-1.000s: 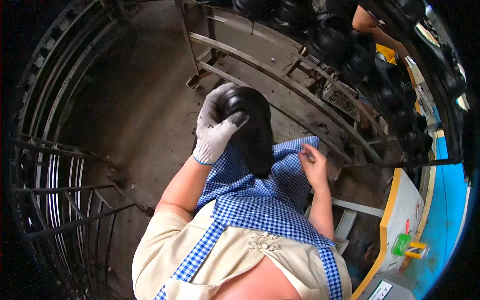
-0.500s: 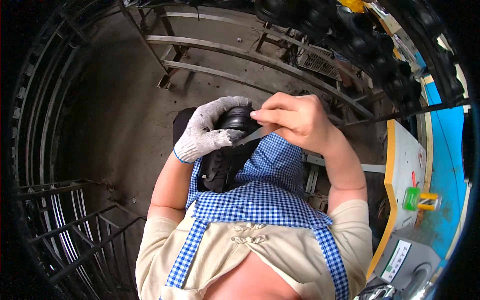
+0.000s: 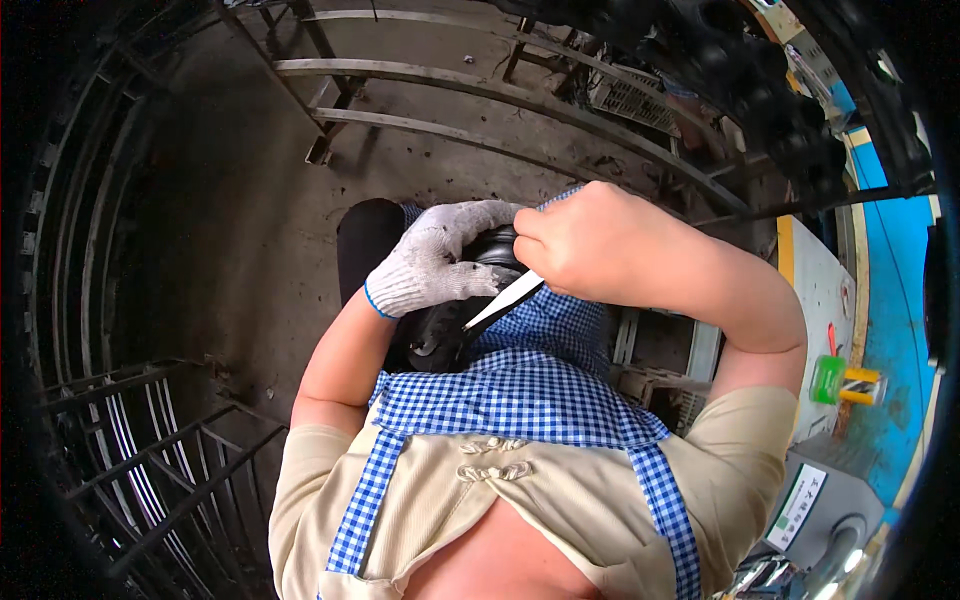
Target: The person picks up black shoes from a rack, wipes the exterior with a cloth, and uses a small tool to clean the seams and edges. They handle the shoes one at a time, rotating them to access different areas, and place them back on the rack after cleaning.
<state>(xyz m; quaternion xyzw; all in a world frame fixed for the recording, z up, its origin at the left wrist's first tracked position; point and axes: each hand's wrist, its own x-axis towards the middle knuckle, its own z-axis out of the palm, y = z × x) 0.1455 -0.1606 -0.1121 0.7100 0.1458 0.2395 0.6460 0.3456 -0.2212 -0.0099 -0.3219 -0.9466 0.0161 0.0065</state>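
Observation:
My left hand (image 3: 436,258), in a soiled white knit glove with a blue cuff edge, is wrapped round a black lace-up shoe (image 3: 436,332) above my lap. The shoe's dark, ridged sole end shows between thumb and fingers. My bare right hand (image 3: 578,242) is closed on a thin, pointed blade (image 3: 508,299), pale and shiny. Its tip points down and left, beside the shoe and just below my gloved thumb. The blade's grip end is hidden inside my right fist. Under the shoe lies my blue-and-white checked apron (image 3: 520,395).
Metal rack bars (image 3: 420,72) cross the floor ahead. A dark metal frame (image 3: 180,480) stands at the lower left. Rows of black shoes (image 3: 720,80) hang over the upper right. At right are a white panel (image 3: 822,290), a green-and-yellow object (image 3: 848,384) and a grey machine (image 3: 822,505).
My right hand has turned over and its elbow has swung outward to the right. The blade now angles more steeply downward. The shoe and my left hand have shifted slightly right.

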